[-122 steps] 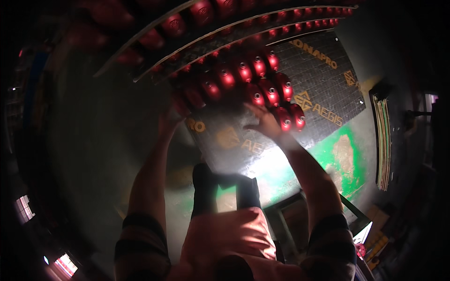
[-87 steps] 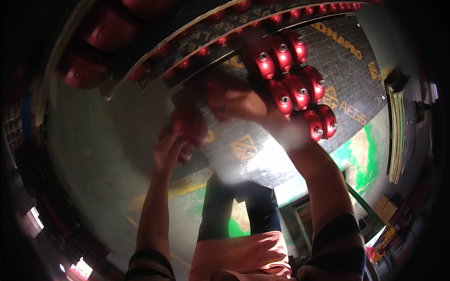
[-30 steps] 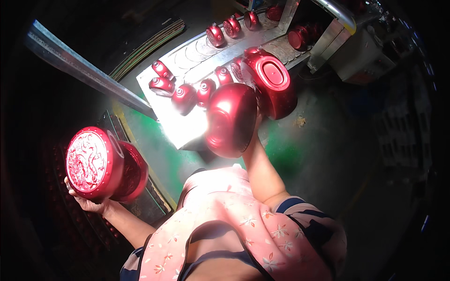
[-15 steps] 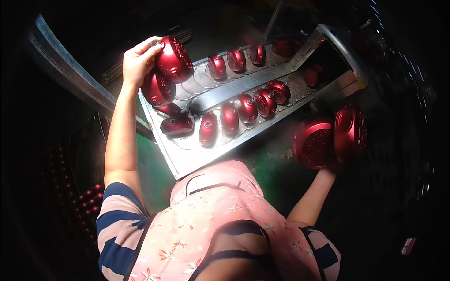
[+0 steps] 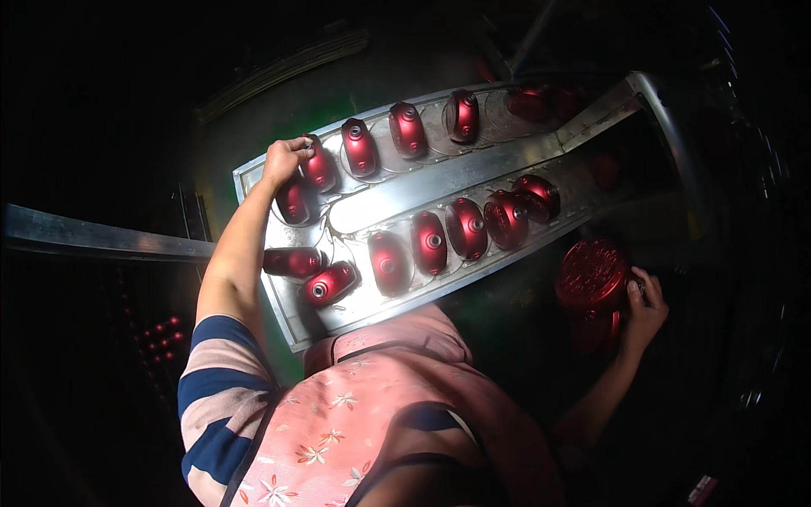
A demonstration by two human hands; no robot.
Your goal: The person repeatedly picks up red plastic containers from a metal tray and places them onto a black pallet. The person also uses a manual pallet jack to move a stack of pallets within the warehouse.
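My left hand (image 5: 285, 160) is closed at the far left corner of a metal tray (image 5: 422, 183), its fingers pinching the top of a glossy red rounded housing (image 5: 319, 169) that stands on edge there. Another red housing (image 5: 293, 201) sits just under my left wrist. Off the tray's right side, my right hand (image 5: 645, 306) is closed on a red round housing (image 5: 593, 272) with a patterned face. A second red housing (image 5: 596, 329) hangs in shadow below it, against the same hand. How the right fingers grip the pair is partly hidden.
More red housings (image 5: 408, 131) stand on edge in two rows along the tray, several with a round collar on top. Two lie at its near left end (image 5: 329, 285). A metal bar (image 5: 110, 232) reaches in from the left; a raised metal frame (image 5: 663, 127) rises at the right.
My left hand has lowered two red housings from above the tray to its far left end. My right hand has turned its two housings, and its fingers now show at their right side.
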